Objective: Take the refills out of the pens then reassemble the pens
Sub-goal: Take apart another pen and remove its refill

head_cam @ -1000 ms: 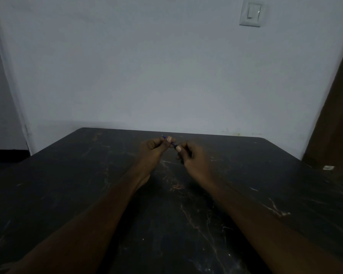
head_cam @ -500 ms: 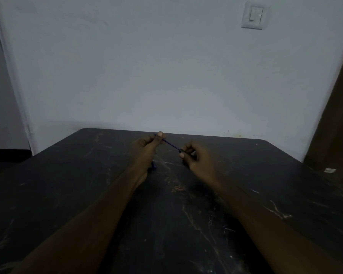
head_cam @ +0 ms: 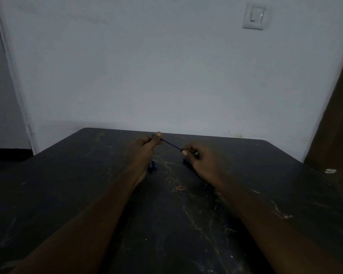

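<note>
our hands have drawn apart over the last second: they were nearly touching, and now a thin blue refill (head_cam: 171, 144) spans the gap between them. our left hand (head_cam: 147, 145) is closed in a pinch on the refill's far end, thumb on top. our right hand (head_cam: 201, 155) is closed around what we take to be the pen barrel, though the dim light hides most of it; the refill's near end meets that hand's thumb tip. we judge the refill is sliding out and nearly free, so this pen's removal step is almost done. on the dark table (head_cam: 186, 224), just under the left wrist, lie small blue pen parts (head_cam: 152, 167), too dim to name further. a dark piece (head_cam: 187, 162) sits just below the right hand's fingers, perhaps a cap. reassembly is not yet begun.
</note>
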